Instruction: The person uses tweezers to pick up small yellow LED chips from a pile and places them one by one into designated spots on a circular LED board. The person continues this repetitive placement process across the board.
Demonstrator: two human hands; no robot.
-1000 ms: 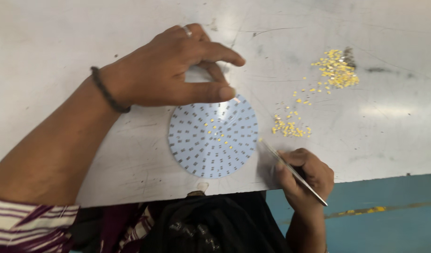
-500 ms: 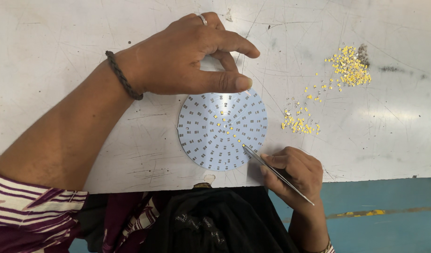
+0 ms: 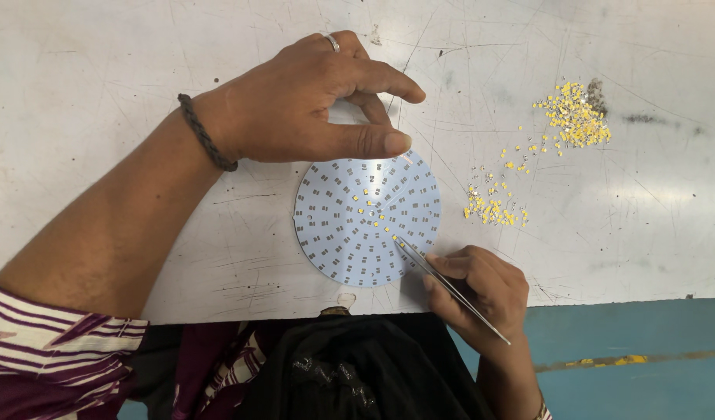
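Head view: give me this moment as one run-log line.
left hand: steadies round LED board at top edge | right hand: holds tweezers, tips on board | small yellow chips: loose on white table, right of board

The left hand (image 3: 311,101) rests at the top edge of a round white board (image 3: 349,225) lying flat on the scratched table (image 3: 101,70). The right hand (image 3: 482,288) grips tweezers (image 3: 447,284), their tips on the board's pads. Small yellow chips (image 3: 571,117) lie scattered to the right.
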